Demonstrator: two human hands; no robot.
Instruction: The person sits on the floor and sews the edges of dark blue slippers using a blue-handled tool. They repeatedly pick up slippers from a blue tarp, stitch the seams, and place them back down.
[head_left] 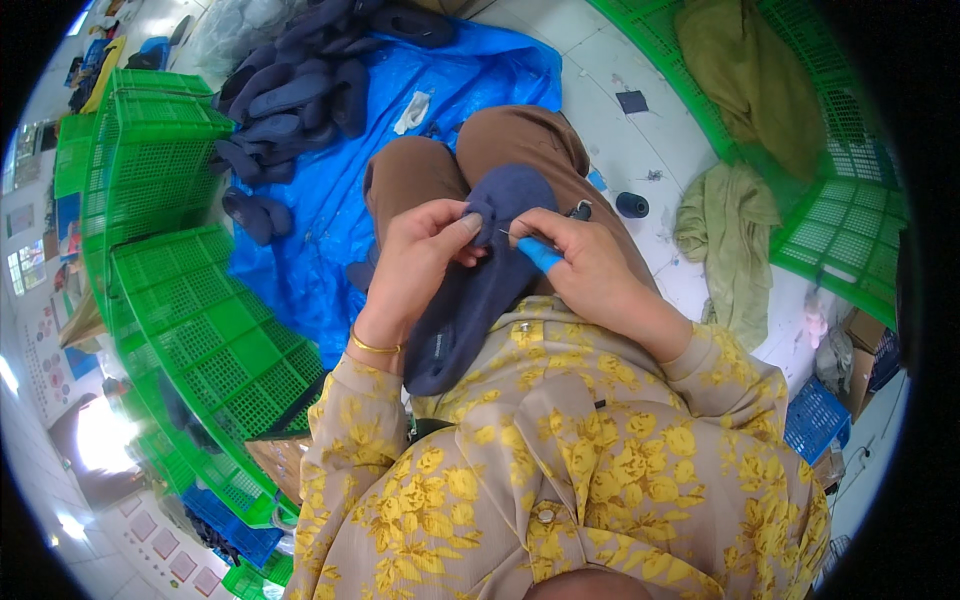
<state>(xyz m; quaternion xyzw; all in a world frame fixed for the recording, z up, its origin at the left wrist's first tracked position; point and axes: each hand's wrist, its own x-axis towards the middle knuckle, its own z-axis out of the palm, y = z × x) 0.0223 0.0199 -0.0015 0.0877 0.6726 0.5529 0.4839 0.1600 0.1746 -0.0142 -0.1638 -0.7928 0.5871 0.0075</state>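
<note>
A dark blue soft slipper point(450, 335) lies on my lap, its toe pointing away from me and its heel near my shirt. My left hand point(425, 245) pinches the slipper's upper between thumb and fingers. Just to the right, my right hand point(585, 260) is closed, thumb and finger together, on a thin needle point(505, 232) whose tip points at the upper. Blue tape point(540, 254) wraps one digit of that hand. Whether the needle touches the fabric, I cannot tell. A small dark object point(581, 210) shows behind my right hand; its kind is unclear.
Many dark slippers point(290, 95) are heaped on a blue plastic sheet point(400, 75), with a white cloth point(412, 113) nearby. Green crates point(210, 300) stand at left, and a large green crate point(840, 235) at right. A dark thread spool point(632, 205) and olive cloth point(728, 225) lie on the floor.
</note>
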